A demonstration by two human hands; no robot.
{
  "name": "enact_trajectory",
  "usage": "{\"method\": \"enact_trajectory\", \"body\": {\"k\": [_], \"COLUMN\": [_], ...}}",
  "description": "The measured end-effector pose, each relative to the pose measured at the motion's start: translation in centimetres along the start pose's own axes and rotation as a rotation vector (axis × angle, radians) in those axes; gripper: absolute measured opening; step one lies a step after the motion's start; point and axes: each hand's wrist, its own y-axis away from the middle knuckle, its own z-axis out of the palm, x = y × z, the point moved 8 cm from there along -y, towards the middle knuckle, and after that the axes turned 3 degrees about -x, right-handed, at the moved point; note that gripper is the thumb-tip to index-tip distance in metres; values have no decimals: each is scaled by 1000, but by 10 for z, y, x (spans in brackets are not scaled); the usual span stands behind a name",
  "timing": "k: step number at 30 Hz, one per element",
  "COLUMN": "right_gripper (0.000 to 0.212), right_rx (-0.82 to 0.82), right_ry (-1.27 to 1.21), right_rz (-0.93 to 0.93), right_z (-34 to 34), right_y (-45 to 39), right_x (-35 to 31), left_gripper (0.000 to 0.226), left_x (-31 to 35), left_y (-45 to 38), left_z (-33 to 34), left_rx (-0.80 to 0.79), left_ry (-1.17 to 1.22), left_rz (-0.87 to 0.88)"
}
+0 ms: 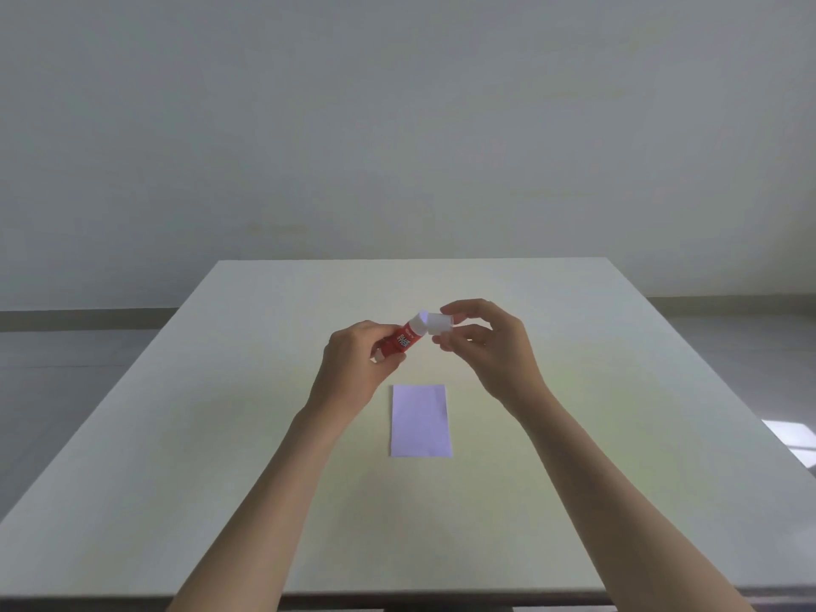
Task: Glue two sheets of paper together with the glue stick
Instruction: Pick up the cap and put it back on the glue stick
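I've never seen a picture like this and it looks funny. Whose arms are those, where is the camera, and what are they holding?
The camera sits on a person's head, looking forward and down, so you see their own two arms reaching out. There is only this one picture. The left hand holds a red glue stick around its body. The fingers of the right hand pinch its white cap, right at the stick's tip; I cannot tell if it is going on or coming off. On the pale table lies a sheet of light purple paper, flat, just nearer to the person than the hands.
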Motion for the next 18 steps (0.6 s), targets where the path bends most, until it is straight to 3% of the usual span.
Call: {"method": "enact_trajectory", "body": {"k": [12,16,18], "right_gripper": [23,11,25], "right_rx": [-107,-86,-52], "right_ry": [293,291,441], "right_rz": [-72,-60,-60], "right_z": [6,8,8], "right_y": [-9,-10,-12], "right_x": [-13,-14,-11], "left_gripper": [21,19,19], "left_x": [21,22,20], "left_y": [-4,-4,-1], "left_z": [-13,-14,-12], "left_rx": [-74,-84,-90], "left_ry": [-246,-249,-242], "left_rz": [102,83,69]}}
